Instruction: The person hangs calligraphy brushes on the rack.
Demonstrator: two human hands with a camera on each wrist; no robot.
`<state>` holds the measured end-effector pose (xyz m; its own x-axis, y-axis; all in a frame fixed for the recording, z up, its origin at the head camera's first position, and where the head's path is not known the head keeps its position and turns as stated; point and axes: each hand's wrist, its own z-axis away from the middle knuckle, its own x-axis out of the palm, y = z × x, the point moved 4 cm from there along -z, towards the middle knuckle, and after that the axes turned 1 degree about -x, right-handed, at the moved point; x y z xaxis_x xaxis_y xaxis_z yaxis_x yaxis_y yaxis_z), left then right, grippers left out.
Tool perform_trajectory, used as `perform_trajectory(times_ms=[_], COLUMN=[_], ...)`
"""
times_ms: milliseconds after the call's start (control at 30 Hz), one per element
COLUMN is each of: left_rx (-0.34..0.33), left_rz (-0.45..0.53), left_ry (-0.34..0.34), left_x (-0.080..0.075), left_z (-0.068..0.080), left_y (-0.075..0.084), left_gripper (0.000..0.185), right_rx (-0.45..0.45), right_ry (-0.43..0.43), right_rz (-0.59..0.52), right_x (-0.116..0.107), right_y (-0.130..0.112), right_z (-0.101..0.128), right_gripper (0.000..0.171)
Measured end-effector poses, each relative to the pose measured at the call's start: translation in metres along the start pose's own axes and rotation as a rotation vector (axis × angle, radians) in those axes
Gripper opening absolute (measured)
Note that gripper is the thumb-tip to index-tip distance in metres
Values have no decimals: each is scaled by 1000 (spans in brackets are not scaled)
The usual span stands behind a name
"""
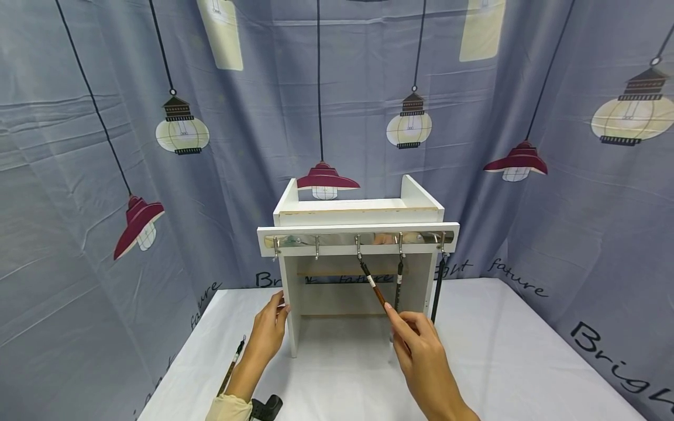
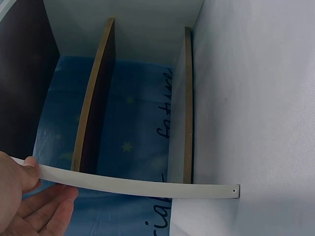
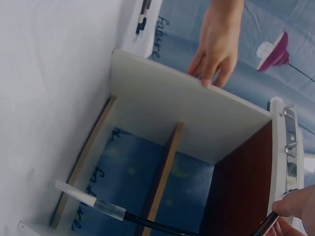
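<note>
My left hand (image 1: 267, 333) holds the front edge of the left side panel (image 1: 290, 327) of a small white shelf, thumb on one face and fingers on the other. My right hand (image 1: 421, 356) pinches a brown-handled brush (image 1: 376, 289) between thumb and fingers. The brush slants up to the left, its black top end at the middle hook (image 1: 358, 248) of the hook rail (image 1: 337, 240). Whether its loop is on the hook is too small to tell. The brush's lower end is hidden by the hand. Two dark brushes hang to the right, one black brush (image 1: 439, 289) outermost.
A further brush (image 1: 231, 368) lies on the white table (image 1: 489, 351), left of my left forearm. Hooks at the rail's left end, such as one hook (image 1: 317, 248), bear nothing. The shelf has inner boards (image 2: 93, 98). A printed curtain (image 1: 237, 175) stands behind.
</note>
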<state>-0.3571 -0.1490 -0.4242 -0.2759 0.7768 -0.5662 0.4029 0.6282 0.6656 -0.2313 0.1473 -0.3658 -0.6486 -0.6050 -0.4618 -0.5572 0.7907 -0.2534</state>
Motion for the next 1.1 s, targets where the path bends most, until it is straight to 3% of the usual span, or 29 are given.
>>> perform_trajectory(times_ms=[567,1100], left_rx=[-8,-1], left_rz=[3,14], left_ry=[-6,1], left_x=[0,0], left_z=[0,0], left_y=[-1,0], left_gripper=[38,38], right_rx=[7,8], right_ry=[22,91], right_rz=[-12,-51], right_x=[13,47], right_y=[9,13], right_z=[1,17], right_gripper=[60,66])
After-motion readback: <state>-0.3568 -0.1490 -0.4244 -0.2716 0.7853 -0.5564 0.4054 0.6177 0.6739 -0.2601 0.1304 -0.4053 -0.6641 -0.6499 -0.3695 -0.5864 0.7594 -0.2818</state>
